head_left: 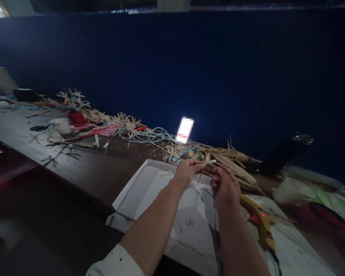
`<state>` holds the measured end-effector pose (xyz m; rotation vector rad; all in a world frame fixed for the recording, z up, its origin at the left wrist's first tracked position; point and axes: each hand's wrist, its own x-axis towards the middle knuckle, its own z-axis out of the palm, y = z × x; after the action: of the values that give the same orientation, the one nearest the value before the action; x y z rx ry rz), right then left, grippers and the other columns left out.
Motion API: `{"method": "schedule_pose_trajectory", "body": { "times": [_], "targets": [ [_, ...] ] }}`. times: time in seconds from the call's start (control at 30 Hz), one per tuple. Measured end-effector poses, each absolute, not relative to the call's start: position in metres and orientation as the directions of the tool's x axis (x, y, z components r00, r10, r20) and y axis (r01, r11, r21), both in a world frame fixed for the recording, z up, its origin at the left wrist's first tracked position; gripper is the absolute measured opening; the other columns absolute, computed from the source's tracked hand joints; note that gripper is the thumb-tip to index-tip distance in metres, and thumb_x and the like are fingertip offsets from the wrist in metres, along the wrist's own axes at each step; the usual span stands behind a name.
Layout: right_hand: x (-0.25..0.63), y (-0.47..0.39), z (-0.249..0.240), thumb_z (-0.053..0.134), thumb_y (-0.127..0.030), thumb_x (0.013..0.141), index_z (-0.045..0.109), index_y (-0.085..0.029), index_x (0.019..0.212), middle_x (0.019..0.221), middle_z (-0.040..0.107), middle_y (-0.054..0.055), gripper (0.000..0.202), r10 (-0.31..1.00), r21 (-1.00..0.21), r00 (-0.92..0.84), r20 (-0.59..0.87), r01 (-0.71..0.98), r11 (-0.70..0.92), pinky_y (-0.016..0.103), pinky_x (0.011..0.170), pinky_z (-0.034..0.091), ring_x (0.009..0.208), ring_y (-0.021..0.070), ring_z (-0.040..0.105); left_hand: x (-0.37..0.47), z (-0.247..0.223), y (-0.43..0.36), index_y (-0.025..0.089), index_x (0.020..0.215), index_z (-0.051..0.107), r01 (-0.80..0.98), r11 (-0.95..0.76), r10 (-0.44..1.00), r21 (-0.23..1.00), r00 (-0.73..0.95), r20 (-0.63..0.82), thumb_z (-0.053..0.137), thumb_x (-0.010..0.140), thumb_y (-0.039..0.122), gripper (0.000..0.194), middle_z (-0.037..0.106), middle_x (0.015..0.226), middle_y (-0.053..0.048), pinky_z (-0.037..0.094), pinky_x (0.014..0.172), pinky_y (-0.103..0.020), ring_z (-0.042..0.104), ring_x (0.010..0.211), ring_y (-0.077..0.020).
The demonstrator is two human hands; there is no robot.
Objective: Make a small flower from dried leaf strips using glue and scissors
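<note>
Above the far edge of a shallow white box lid (158, 203), my left hand (188, 170) pinches a small pale strip (210, 162) between thumb and fingers. My right hand (225, 184) is close beside the strip's right end, its fingers curled; whether it holds anything is too small to tell. Red handwriting marks the lid's inner surface. Dry tan husks (232, 166) lie just behind my hands. A yellow glue gun (261, 222) with a small red light rests to the right of my right wrist.
Light blue wires (149, 135), a red spool (77, 118) and dried stems lie along the back left. Dark scissors (39, 128) are farther left. A white cup (293, 191) stands right. A blue partition (132, 69) rises behind the table (103, 172).
</note>
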<state>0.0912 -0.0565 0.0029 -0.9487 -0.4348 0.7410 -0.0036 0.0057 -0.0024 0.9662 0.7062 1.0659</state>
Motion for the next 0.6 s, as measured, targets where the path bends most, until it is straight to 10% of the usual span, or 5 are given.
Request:
{"method": "schedule_pose_trajectory", "body": {
  "times": [0.23, 0.4, 0.6],
  "targets": [
    [0.069, -0.085, 0.031, 0.07, -0.028, 0.066, 0.058, -0.018, 0.092, 0.065, 0.058, -0.004, 0.031, 0.782, -0.9, 0.607, 0.141, -0.251, 0.357, 0.017, 0.037, 0.029, 0.043, 0.0051, 0.041, -0.007, -0.001, 0.005, 0.011, 0.076, 0.071, -0.367, 0.08, 0.952, 0.927, 0.304, 0.038, 0.075, 0.058, 0.031, 0.027, 0.064, 0.061, -0.001, 0.042, 0.06, -0.023, 0.052, 0.056, -0.0086],
    [0.063, -0.131, 0.029, 0.062, -0.04, 0.076, 0.064, -0.019, 0.087, 0.067, 0.062, 0.001, 0.024, 0.908, -0.968, 0.393, 0.148, 0.245, 0.051, 0.021, 0.045, 0.038, 0.049, 0.0093, 0.05, -0.006, 0.001, 0.002, 0.011, 0.073, 0.071, -0.348, 0.079, 0.954, 0.934, 0.299, 0.031, 0.074, 0.059, 0.033, 0.026, 0.064, 0.061, -0.002, 0.04, 0.058, -0.022, 0.052, 0.057, -0.009],
    [0.107, -0.164, 0.009, 0.06, -0.048, 0.071, 0.065, -0.017, 0.092, 0.071, 0.066, 0.005, 0.038, 0.813, -0.919, 0.575, 0.094, 0.364, -0.152, 0.025, 0.045, 0.042, 0.05, 0.0143, 0.054, -0.003, -0.001, 0.002, 0.011, 0.072, 0.071, -0.345, 0.1, 0.953, 0.933, 0.303, 0.01, 0.076, 0.057, 0.029, 0.025, 0.065, 0.061, -0.003, 0.041, 0.059, -0.023, 0.053, 0.056, -0.0095]
  ]
}}
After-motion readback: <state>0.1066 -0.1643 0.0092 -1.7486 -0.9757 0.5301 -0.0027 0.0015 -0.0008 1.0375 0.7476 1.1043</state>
